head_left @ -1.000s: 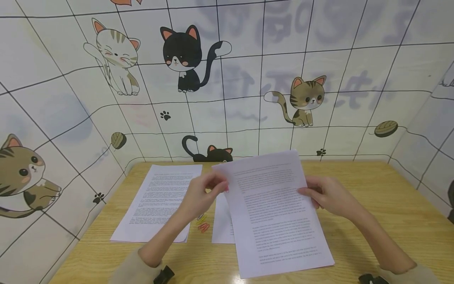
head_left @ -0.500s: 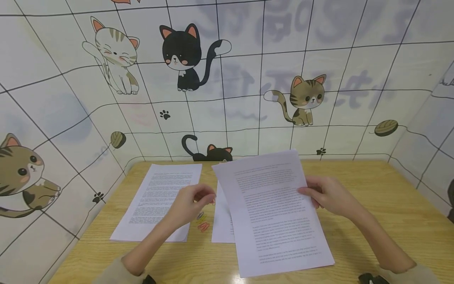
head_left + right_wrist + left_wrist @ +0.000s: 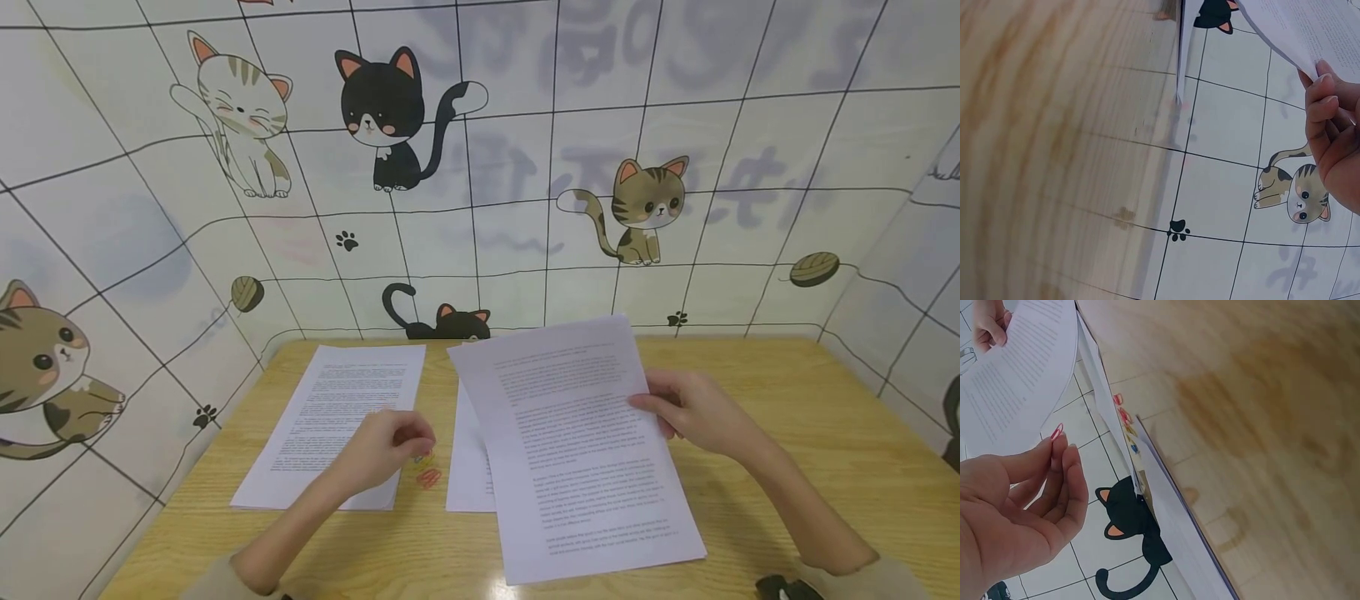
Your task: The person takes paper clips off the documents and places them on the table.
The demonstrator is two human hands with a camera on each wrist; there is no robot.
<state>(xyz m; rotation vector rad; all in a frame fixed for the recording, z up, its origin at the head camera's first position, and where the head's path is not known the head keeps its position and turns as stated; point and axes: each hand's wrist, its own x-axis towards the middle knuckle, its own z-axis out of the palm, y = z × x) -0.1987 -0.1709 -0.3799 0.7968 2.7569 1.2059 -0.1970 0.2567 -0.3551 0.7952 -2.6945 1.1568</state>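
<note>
Left hand (image 3: 390,450) dropped to paper clips (image 3: 427,475), loosely curled; right hand (image 3: 693,412) pinches sheet (image 3: 577,450).

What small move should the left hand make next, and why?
Probably lower the left hand a little and pinch one of the paper clips lying on the table. Its fingers hold nothing and hover just beside the clips, while the right hand holds the printed sheets lifted.

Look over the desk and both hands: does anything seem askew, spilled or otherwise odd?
Only slightly. The printed white sheet gripped by the right hand is tilted, overlapping a flat sheet. Small coloured paper clips lie loose on the wooden desk, near the left hand.
</note>
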